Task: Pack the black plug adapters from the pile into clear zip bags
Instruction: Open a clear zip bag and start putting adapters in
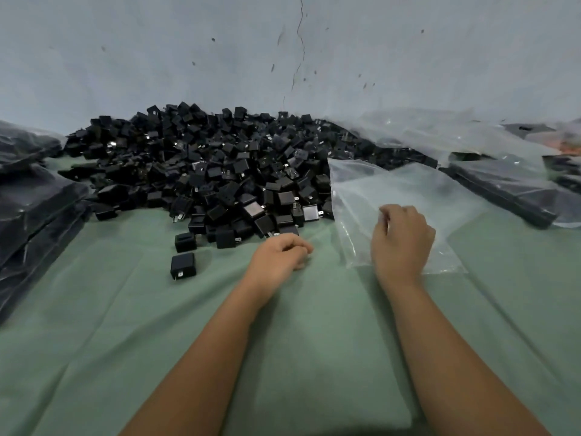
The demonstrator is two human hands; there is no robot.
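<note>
Right hand curled, pinching a clear zip bag, left hand loosely curled, holding nothing, on green cloth, beside the adapter pile.

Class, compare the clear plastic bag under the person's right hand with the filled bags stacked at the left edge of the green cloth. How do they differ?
The clear plastic bag under the right hand lies flat and looks empty, so the cloth shows through; the filled bags bulge and look dark with black contents. The clear bag lies singly beside the pile of black plug adapters; the filled bags are stacked. Both are see-through plastic resting on the green cloth.
</note>
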